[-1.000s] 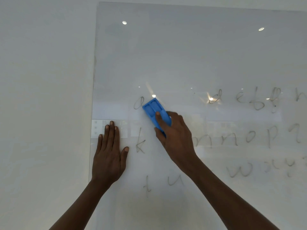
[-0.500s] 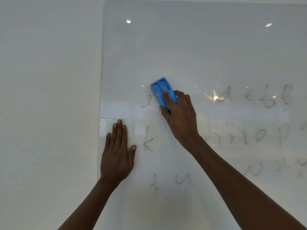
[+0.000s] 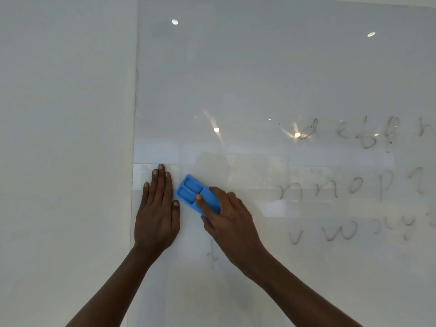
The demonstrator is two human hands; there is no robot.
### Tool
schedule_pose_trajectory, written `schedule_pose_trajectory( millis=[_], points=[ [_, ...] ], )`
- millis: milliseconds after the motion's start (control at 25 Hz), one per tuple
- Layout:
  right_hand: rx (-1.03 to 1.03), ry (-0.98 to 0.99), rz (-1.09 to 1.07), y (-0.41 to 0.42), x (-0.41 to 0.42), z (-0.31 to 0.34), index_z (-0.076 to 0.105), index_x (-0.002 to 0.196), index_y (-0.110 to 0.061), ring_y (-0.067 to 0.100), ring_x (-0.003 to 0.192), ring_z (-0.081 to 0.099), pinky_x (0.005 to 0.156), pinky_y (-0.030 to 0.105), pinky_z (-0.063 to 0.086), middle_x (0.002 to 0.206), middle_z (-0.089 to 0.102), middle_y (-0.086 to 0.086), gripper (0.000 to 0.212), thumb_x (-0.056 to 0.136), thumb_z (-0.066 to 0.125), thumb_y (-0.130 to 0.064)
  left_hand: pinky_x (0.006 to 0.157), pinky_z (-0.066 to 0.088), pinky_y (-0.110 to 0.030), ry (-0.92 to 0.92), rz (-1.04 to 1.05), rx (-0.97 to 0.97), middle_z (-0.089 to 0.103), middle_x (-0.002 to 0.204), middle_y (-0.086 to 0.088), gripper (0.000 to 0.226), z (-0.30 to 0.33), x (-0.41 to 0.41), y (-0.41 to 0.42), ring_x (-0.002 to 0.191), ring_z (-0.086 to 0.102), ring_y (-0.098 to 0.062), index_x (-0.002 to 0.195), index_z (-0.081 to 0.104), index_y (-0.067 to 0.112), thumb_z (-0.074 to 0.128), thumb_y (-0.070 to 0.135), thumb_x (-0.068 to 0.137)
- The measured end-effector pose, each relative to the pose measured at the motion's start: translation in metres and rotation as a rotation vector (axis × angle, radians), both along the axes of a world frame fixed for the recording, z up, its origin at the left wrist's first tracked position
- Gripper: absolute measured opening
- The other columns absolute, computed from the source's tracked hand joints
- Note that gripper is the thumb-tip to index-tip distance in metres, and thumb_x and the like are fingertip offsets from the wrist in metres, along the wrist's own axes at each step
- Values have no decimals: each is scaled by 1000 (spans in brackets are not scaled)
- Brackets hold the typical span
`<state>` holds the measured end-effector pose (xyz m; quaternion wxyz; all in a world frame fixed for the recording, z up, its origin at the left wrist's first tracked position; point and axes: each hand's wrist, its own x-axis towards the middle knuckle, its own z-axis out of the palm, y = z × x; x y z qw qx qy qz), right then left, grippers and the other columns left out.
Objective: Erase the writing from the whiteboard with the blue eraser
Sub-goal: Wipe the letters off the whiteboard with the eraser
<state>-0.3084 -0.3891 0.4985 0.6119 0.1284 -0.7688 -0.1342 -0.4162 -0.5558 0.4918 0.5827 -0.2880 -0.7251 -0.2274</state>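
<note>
The glossy whiteboard (image 3: 259,74) fills most of the head view. My right hand (image 3: 227,220) presses the blue eraser (image 3: 192,193) against the board, tilted up to the left, right beside my left thumb. My left hand (image 3: 157,208) lies flat on the board near its left edge, fingers together and pointing up. Faint grey handwritten letters (image 3: 349,133) run in three rows on the right half. A faint "t" (image 3: 213,254) shows below my right hand. The board around the eraser carries no letters.
A plain white wall (image 3: 66,138) borders the whiteboard's left edge (image 3: 135,90). Ceiling-light reflections glint on the upper board (image 3: 174,21).
My right hand swept the eraser from the top row down and left to beside my left hand. The "a" and "k" seen earlier are gone. The left hand stayed flat on the board.
</note>
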Motion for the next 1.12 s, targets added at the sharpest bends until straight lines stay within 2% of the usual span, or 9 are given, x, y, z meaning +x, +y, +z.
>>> schedule_pose_trajectory(
  millis=[160, 280, 480, 640, 760, 920, 1120],
  points=[
    [51, -30, 13, 30, 11, -34, 57, 130, -17, 25, 92, 58, 78, 34, 52, 126, 59, 17, 49, 83, 70, -19, 130, 2, -35, -8, -2, 8, 8, 171, -13, 65, 0, 1, 1, 159, 5, -25, 160, 13, 0, 27, 24, 101],
    [52, 8, 7, 48, 20, -33, 60, 128, -14, 27, 90, 58, 77, 36, 51, 125, 60, 18, 47, 83, 70, -15, 130, 3, -35, 7, 8, 19, 9, 170, -14, 64, -1, 2, 2, 159, 6, -25, 159, 15, -1, 27, 23, 101],
    [-82, 110, 5, 60, 28, 8, 63, 125, -11, 34, 82, 59, 70, 38, 54, 120, 62, 22, 45, 80, 72, -12, 129, 5, -37, 7, 16, 24, 10, 170, -15, 64, -2, 2, 2, 159, 6, -26, 159, 16, -2, 28, 21, 100],
    [-197, 128, 21, 52, 24, 53, 53, 135, -11, 34, 96, 55, 76, 43, 52, 128, 56, 19, 48, 89, 65, -19, 129, 6, -38, 10, 6, 26, 10, 170, -15, 63, -1, 1, 3, 159, 6, -26, 159, 16, -1, 28, 20, 101],
    [-221, 110, 73, 34, 15, 69, 50, 138, -12, 32, 99, 52, 81, 42, 49, 131, 54, 17, 47, 93, 60, -22, 130, 5, -38, 10, -10, 27, 9, 170, -15, 63, -2, 1, 2, 159, 5, -26, 159, 15, 0, 29, 20, 102],
    [-152, 52, 80, 18, 11, 52, 53, 135, -14, 31, 97, 52, 79, 41, 48, 132, 54, 15, 45, 91, 61, -21, 129, 6, -39, -2, -25, 25, 9, 170, -15, 62, -2, 1, 2, 159, 4, -26, 159, 15, 0, 31, 19, 103],
    [-65, -8, 71, 17, 16, -3, 60, 128, -18, 29, 90, 55, 79, 36, 47, 132, 56, 13, 46, 83, 68, -18, 129, 5, -37, -29, -37, 39, 6, 170, -12, 61, -11, 3, 4, 159, 2, -24, 159, 14, 0, 32, 17, 104]
  ],
)
